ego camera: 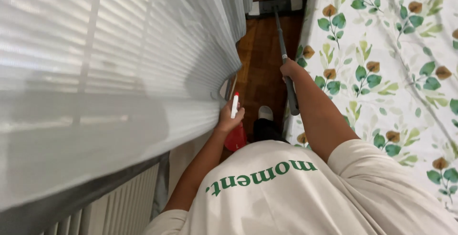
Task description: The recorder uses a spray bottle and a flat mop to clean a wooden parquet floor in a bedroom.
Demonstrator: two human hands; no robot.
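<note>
Holding a red spray bottle (pixel 235 135) in the left hand (pixel 229 118), fingers wrapped round its neck, white nozzle with red tip pointing up and away; contents not showing. Gripping a grey mop handle (pixel 285 56) in the right hand (pixel 290 69), fist closed round it. Running long and thin ahead of that hand to a flat mop head (pixel 276 6) on the wooden floor (pixel 260 68), between sheer curtain (pixel 119 73) and leaf-patterned bed (pixel 391 63).

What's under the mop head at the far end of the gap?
The flat mop head lies on dark wooden floor between the sheer curtain and the leaf-print bedspread. The floor beneath it is covered.
</note>
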